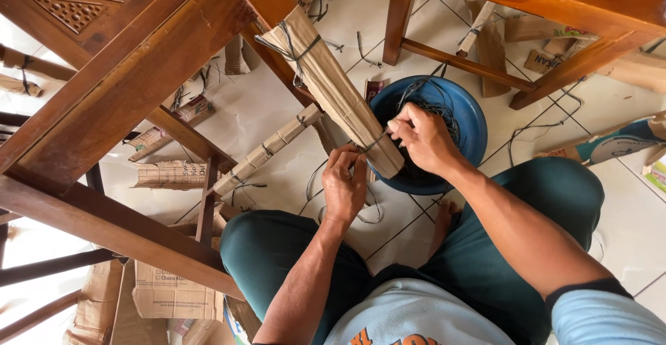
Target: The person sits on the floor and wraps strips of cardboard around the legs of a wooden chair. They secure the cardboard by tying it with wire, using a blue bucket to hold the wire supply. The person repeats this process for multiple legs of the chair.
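A wooden chair leg wrapped in brown cardboard (331, 85) slants from upper left down toward my hands. Dark cord binds its upper end, and more cord circles the lower end. My left hand (345, 185) grips the lower end of the wrapped leg from below. My right hand (424, 139) pinches the cord at the wrap's lower end, pulling it tight. Right behind my right hand stands a blue plastic bowl (466, 116) holding a tangle of dark cord.
A wooden chair (118, 88) lies tipped over at the left, one rung wrapped in cardboard strips (267, 152). Another wooden frame (555, 5) stands at the upper right. Cardboard scraps (170, 175) and loose cord pieces litter the white tiled floor. My knees in teal trousers (277, 248) flank the work.
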